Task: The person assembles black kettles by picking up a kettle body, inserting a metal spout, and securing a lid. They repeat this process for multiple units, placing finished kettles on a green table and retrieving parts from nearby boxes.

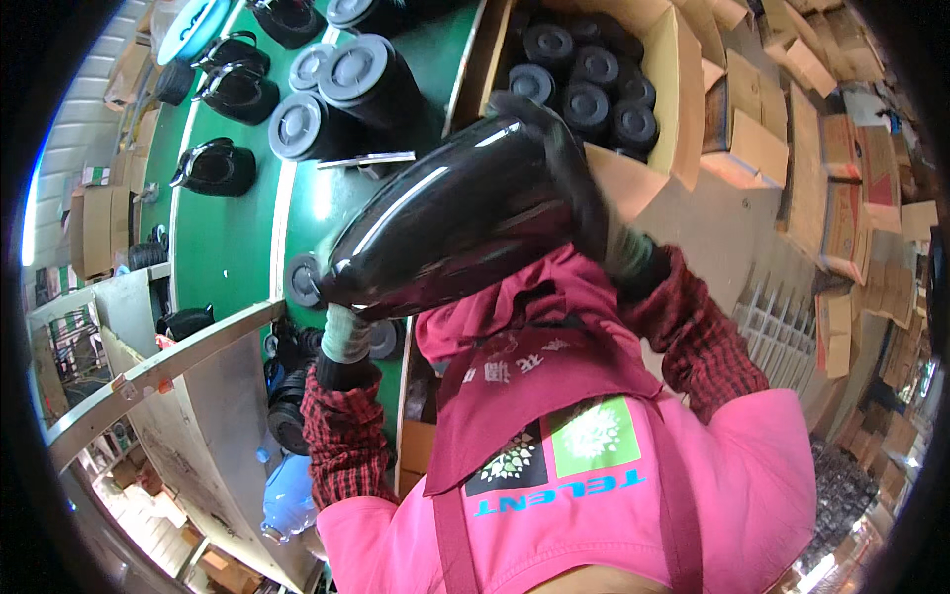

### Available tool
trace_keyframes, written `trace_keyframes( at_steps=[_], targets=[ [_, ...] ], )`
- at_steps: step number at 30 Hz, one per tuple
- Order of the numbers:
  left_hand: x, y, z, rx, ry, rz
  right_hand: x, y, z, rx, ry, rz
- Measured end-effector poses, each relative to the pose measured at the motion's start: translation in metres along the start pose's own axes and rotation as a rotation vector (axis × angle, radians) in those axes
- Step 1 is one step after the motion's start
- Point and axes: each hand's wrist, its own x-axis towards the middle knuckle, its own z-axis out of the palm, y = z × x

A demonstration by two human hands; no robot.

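A large glossy black shell [460,215], rounded and hollow-looking, is held tilted in front of my chest. My left hand [346,333], in a pale knitted glove, grips its lower left end; the fingers are mostly hidden. At its upper right end, my right hand [575,167] wraps the rim in a dark-palmed glove, blurred by motion. Just beyond the shell, black cylinders [360,70] with grey round ends stand on the green belt [245,245]. A grey round part [304,280] lies beside my left hand.
An open cardboard box [683,96] of black cylinders stands by my right hand. Black handled housings [219,167] sit along the belt's far lane. A metal rail [171,364] crosses at left, near a blue water bottle [289,494]. Cardboard boxes [749,134] are stacked at right.
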Motion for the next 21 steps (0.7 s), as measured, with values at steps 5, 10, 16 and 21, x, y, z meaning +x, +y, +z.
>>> trace_keyframes(
  at_steps=[5, 10, 16, 21],
  targets=[
    [0.050, 0.110, 0.024, 0.223, 0.009, 0.105, 0.020, 0.074, -0.040, -0.387, 0.079, 0.088],
    [-0.059, -0.070, -0.037, -0.499, -0.008, -0.456, 0.019, 0.025, 0.002, 0.159, 0.123, 0.153],
    [0.008, 0.032, 0.001, 0.145, -0.046, -0.022, 0.025, -0.005, -0.018, 0.101, -0.083, 0.383],
    [-0.087, -0.121, -0.030, -0.468, -0.179, -0.553, -0.008, -0.002, -0.003, -0.374, -0.017, -0.251]
  ],
)
